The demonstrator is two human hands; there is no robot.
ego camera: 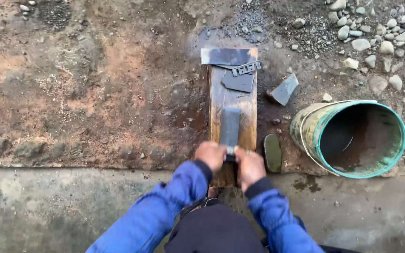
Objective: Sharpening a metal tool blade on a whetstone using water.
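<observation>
Here we are, looking straight down over a wooden plank lying lengthwise on damp, muddy ground. Both hands are down at the near end of it. The left hand is curled up tight, fingers folded in, and the right hand is closed the same way just beside it, the two gripping the near end of a flat grey metal blade between them. That blade lies flat along the middle of the plank, pointing away from the person. Blue sleeves run back from both wrists.

Up at the far end of the plank, three more metal pieces: one wide flat strip lying across the top edge and overhanging to the left, one small slotted bar tilted just below it, and one dark plate touching that bar. All sit well apart from the blade in hand.

Off the plank to the right, one grey wedge-shaped stone rests on the mud. Nearer the right hand, one smooth oval dark stone lies just beside the plank's edge. Further right, one green-rimmed bucket lies tipped on its side, mouth facing the camera. A scatter of pale river pebbles, too many to count, fills the top right corner.
</observation>
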